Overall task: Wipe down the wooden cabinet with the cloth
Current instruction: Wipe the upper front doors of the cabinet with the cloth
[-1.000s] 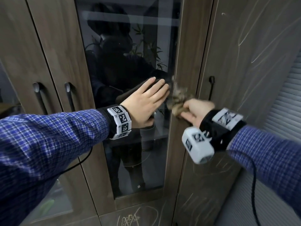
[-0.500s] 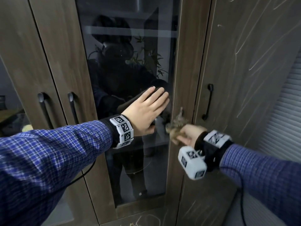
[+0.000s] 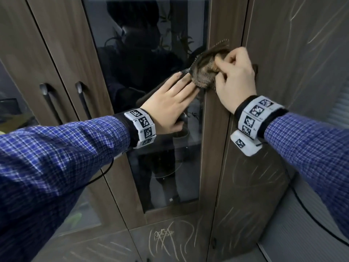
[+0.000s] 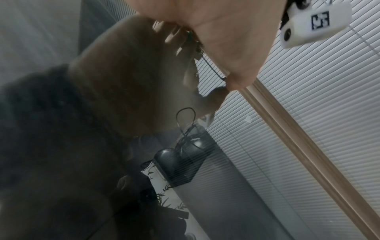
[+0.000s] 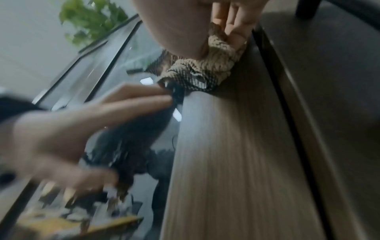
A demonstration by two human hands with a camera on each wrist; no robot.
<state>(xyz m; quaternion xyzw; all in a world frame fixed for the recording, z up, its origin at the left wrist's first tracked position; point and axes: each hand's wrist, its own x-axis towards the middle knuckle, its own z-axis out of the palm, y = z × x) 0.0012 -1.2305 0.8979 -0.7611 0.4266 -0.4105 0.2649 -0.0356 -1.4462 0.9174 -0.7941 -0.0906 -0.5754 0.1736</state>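
Note:
The wooden cabinet (image 3: 217, 148) fills the head view, with a dark glass door panel (image 3: 147, 53) in its middle. My right hand (image 3: 226, 72) grips a bunched brown patterned cloth (image 3: 205, 70) and presses it against the wooden stile to the right of the glass. In the right wrist view the cloth (image 5: 205, 71) is squeezed between my fingers and the pale wood (image 5: 226, 162). My left hand (image 3: 170, 103) lies flat on the glass with straight fingers, its fingertips just below the cloth. In the left wrist view only its palm (image 4: 222, 32) and its reflection show.
Two black door handles (image 3: 83, 99) hang on the wooden doors at the left. Pale scratch marks cross the right door (image 3: 302, 35) and the lower panel (image 3: 166, 237). A slatted blind (image 3: 340, 110) sits at the far right. A black cable (image 3: 311, 214) trails from my right wrist.
My right hand has carried the cloth up the stile, from below my left hand's level to above its fingertips. The left hand has stayed flat on the glass.

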